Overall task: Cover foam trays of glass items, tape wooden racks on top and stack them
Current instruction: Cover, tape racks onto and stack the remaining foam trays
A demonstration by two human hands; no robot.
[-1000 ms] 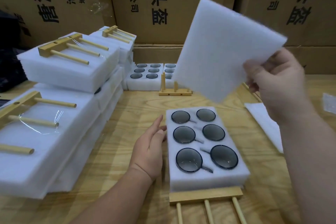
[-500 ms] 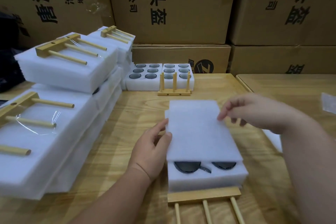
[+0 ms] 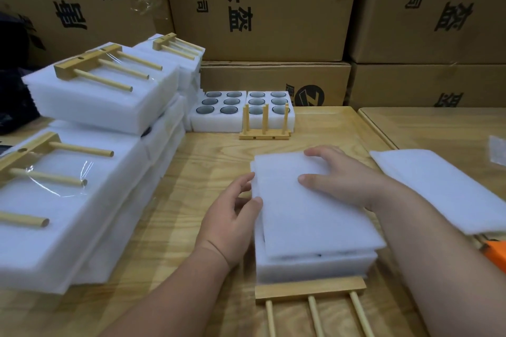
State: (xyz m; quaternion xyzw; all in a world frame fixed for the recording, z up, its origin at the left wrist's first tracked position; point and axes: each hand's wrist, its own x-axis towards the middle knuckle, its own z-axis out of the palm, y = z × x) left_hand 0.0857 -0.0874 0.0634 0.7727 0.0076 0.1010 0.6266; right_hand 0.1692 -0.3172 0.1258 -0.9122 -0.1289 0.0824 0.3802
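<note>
Now the white foam cover sheet [image 3: 315,205] lies flat, slightly skewed, over my foam tray of glass items [image 3: 315,268] on the worktop [image 3: 213,161]; right hand [image 3: 345,178] open, pressing, left hand [image 3: 232,216] steadying its edge; wooden rack [image 3: 309,288] next.

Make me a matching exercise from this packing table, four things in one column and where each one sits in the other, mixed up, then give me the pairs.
Things:
1. foam cover sheet
2. wooden rack with pegs upright
3. wooden rack lying flat
4. loose foam sheets

Places:
A. at the near edge of the covered tray
B. on the table to the right of the right hand
C. in front of the uncovered trays at the back
D. on top of the tray, under the right hand

Pairs: 1-D, 2-C, 3-A, 4-B
</note>
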